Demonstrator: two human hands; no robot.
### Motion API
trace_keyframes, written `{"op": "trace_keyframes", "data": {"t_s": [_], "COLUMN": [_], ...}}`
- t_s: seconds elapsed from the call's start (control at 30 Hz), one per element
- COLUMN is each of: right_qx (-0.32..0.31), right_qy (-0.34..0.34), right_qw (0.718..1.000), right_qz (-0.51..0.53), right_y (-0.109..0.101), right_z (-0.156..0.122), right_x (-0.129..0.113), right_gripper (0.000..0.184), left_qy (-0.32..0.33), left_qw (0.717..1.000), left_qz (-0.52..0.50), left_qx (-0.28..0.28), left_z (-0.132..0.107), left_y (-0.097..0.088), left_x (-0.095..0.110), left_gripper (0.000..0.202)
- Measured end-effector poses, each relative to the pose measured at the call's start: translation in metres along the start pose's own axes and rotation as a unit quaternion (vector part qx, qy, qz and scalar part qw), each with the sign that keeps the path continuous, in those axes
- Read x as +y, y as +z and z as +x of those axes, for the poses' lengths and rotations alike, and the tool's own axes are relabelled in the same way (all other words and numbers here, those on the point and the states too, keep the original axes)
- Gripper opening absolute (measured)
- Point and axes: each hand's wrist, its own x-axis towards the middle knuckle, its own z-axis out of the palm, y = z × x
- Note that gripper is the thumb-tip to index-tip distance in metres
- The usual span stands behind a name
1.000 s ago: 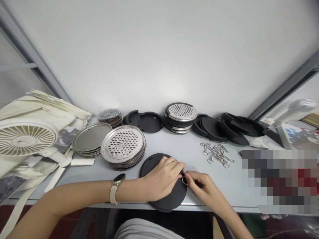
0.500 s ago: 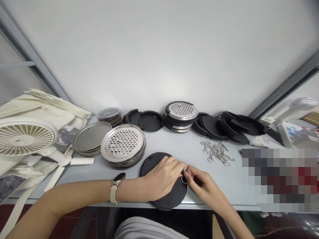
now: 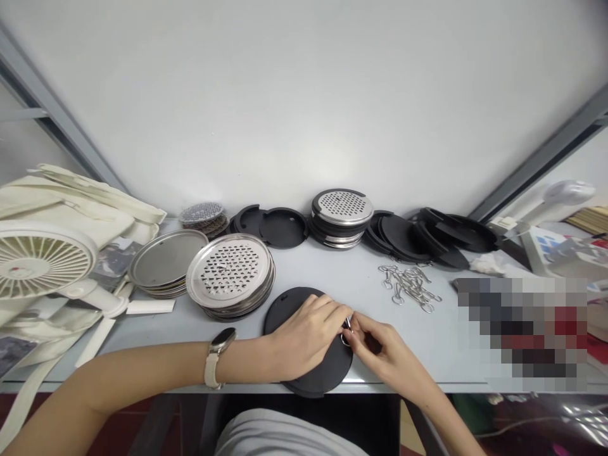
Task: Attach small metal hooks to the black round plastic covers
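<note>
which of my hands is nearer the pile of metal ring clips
Right. The right hand is on the near side of the pile of metal ring clips, slightly left; the left hand is farther left, over the black disc.

Bright light; faint glare on wall (image 3: 316,114); edges stretched.

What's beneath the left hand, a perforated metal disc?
No, the left hand lies over a black disc, with the nearest perforated metal disc on top of a stack.
</note>
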Motion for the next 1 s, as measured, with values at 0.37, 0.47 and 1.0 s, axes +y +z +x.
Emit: {"op": "trace_keyframes", "data": {"t_s": [0.37, 0.47, 1.0], "right_qx": [0.048, 0.047, 0.058], "right_qy": [-0.004, -0.005, 0.001], "right_qw": [0.999, 0.999, 0.998], "right_qz": [-0.005, -0.004, 0.002], "right_y": [0.0014, 0.0017, 0.0006], "right_z": [-0.0007, -0.0012, -0.0016], "right_x": [0.0017, 0.0018, 0.0010], "right_gripper": [0.035, 0.034, 0.037], "left_qy": [-0.005, -0.003, -0.001], "left_qw": [0.999, 0.999, 0.999], "left_qz": [0.042, 0.045, 0.033], "left_qx": [-0.012, -0.014, -0.013], "left_z": [-0.0003, -0.0001, -0.0004], "left_y": [-0.0062, -0.0074, -0.0064], "left_x": [0.0023, 0.0023, 0.0015], "left_gripper": [0.021, 0.022, 0.020]}}
